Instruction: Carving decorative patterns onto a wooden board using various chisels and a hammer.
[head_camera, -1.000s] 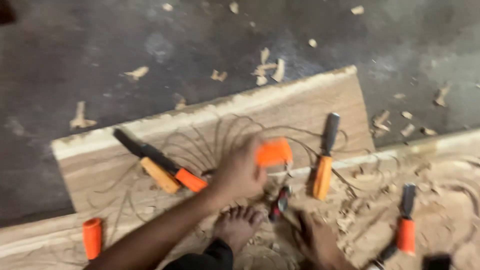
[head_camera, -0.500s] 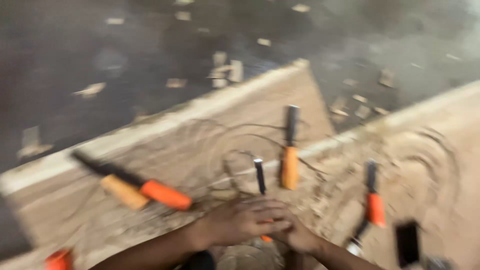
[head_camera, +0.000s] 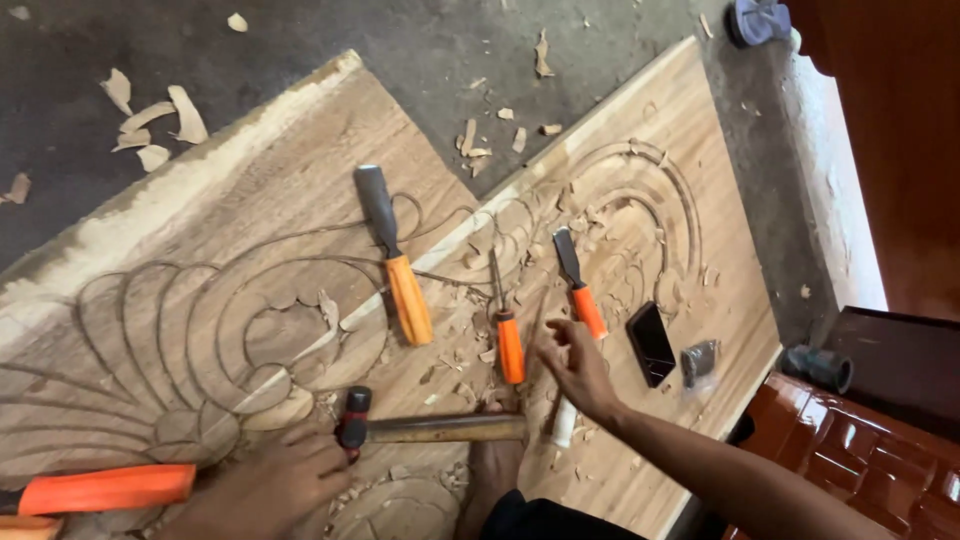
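Note:
I look down at two carved wooden boards (head_camera: 230, 250) with scroll patterns. My left hand (head_camera: 285, 480) rests on the near board at the bottom. Its fingertips are against the dark head of a hammer (head_camera: 430, 428) with a wooden handle. My right hand (head_camera: 578, 368) hovers with fingers apart, just below the orange handle of a short chisel (head_camera: 580, 290). A white rod-like piece (head_camera: 565, 425) lies under that hand. A thin orange-handled chisel (head_camera: 507, 335) and a larger one (head_camera: 397, 265) lie to the left. My foot (head_camera: 490, 470) rests on the board.
A black phone (head_camera: 650, 342) and a small grey pouch (head_camera: 700, 362) lie on the right board. A thick orange tool handle (head_camera: 100, 490) sits at bottom left. Wood chips litter the dark floor (head_camera: 150, 110). Brown tiles (head_camera: 850, 450), a black pipe end (head_camera: 820, 368) and a dark wooden door stand right.
The view has swung and steadied. My left hand, which had held an orange-handled tool, now rests by the hammer. My hands have parted, the right one now by the short chisel.

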